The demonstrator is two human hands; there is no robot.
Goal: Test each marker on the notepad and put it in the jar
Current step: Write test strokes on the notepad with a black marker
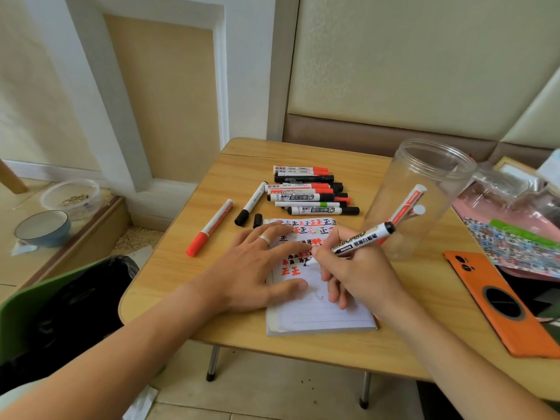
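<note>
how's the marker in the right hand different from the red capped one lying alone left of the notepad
The held marker is uncapped, its tip on the notepad; the red-capped marker is capped.
The held marker is gripped tilted by the right hand; the red-capped marker lies flat on the table, untouched.
The held marker has a black end and bold black lettering; the red-capped marker has red trim.
Both have white barrels.

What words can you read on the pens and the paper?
"WHITEBOARD", partly hidden by fingers: on the marker in the right hand.
"正" and "王", in red and black: on the notepad under the left hand.
"WHITEBOARD MARKER", tiny: on one marker in the pile of markers.
Other print on the pile and on the marker in the jar: too small to read.
</note>
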